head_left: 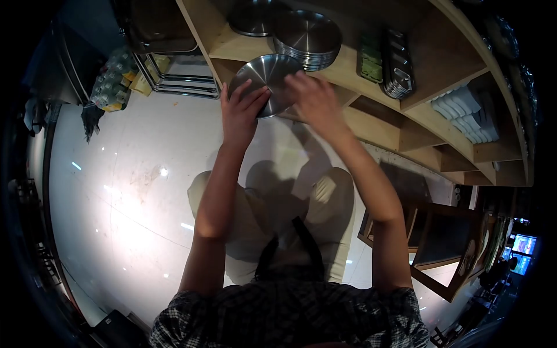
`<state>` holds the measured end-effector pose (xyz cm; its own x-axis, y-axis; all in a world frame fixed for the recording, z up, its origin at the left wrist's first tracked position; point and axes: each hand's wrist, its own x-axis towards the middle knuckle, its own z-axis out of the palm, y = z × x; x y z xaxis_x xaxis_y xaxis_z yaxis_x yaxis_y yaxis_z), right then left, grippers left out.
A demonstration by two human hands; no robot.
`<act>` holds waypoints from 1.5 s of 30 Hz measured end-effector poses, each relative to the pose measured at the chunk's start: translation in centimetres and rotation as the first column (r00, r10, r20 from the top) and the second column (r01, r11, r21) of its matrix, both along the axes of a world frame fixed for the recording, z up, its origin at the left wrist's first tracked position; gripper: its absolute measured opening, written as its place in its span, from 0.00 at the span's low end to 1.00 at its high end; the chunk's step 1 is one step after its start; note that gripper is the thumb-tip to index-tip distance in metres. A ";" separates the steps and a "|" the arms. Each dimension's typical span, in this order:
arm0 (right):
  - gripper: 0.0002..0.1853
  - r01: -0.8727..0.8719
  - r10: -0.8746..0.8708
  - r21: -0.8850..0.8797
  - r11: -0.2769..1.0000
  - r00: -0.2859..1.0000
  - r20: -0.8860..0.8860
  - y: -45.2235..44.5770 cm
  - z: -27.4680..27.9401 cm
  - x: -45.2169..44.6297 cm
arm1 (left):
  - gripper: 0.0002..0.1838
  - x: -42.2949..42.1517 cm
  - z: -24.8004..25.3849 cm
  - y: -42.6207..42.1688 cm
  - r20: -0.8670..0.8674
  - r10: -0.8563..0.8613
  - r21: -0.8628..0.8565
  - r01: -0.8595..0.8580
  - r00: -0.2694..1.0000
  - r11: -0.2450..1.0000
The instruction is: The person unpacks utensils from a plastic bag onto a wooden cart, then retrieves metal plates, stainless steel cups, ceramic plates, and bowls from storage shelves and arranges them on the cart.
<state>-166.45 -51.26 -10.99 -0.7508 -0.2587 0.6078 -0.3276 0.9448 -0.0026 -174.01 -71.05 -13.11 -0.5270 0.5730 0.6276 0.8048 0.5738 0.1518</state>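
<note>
Pale floor (127,191) lay beneath the person, brightly lit, with glare pooled on its left part. Nearest came a checked shirt (261,313), then light trousers (238,220), the knees bent. Beyond them the left grip (243,113) lay against a round metal plate (270,66), its fingers spread over the shiny face; whether they were clamped on the rim could not be told. By the plate's right edge the right grip (316,101) was blurred, so it could not be told whether its fingers stood apart or together, or touched the metal.

The plate was at the front of a wooden shelf unit (348,58). Just behind it stood a stack of similar plates (307,35), with a darker stack (255,17) to its left. Farther right along the shelf were a green tray (370,61) and, beside it, nested metal trays (397,84); white dishes (464,113) sat in another compartment. Past the unit's left side were a metal frame (185,90) and clear bottles (113,81). A bright screen (524,245) glowed far to the right.
</note>
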 end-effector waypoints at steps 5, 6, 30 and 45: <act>0.22 0.285 -0.285 -0.042 0.958 0.958 0.000 6.0 -0.5 -4.7 | 0.16 -0.5 -0.2 0.0 -0.014 -0.035 -0.038 0.035 0.999 0.999; 0.22 0.256 -0.253 -0.132 0.958 0.967 0.040 6.5 -0.6 -5.5 | 0.16 -0.5 -0.2 0.1 -0.014 -0.034 -0.037 0.033 0.999 0.999; 0.03 0.132 -0.147 -0.093 0.987 0.973 -0.180 5.8 3.2 -3.0 | 0.11 -0.4 0.1 0.4 -0.041 -0.061 0.017 0.062 0.997 0.998; 0.07 -0.068 0.065 0.032 0.997 0.994 0.092 4.7 3.5 2.7 | 0.06 1.0 0.8 1.5 -0.083 -0.235 -0.040 0.232 0.968 0.972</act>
<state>-163.76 -46.53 -7.54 -0.7827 -0.3299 0.5278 -0.3895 0.9210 -0.0019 -173.01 -69.60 -12.33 -0.3204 0.6926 0.6462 0.9264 0.3715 0.0612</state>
